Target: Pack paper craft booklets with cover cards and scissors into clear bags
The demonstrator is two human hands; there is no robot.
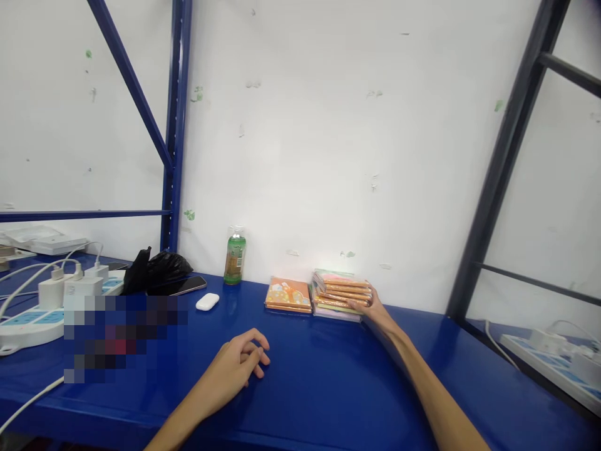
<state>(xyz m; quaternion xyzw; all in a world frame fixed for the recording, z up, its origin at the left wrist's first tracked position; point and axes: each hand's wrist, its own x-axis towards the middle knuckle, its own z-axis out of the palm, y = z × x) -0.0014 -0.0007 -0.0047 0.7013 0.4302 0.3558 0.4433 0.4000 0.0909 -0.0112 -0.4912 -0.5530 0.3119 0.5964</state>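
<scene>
Toward the back of the blue table (319, 376), a stack of thin, flat packets in clear plastic (340, 291) stands near the wall, mostly orange with some green and pink edges. My right hand (370, 308) grips the stack's right side, thumb at the front and the other fingers mostly hidden behind it. Left of the stack lies a lower pile of orange patterned packets (288, 294). My left hand (241, 360) is over the table nearer to me, its fingers loosely bent with nothing in them.
A green-labelled bottle (235, 257) stands by the wall. A white earbud case (207, 302), a phone (183, 286), a black plastic bag (164, 268) and a power strip (32, 322) with chargers are on the left. A dark metal frame (498, 163) rises at right.
</scene>
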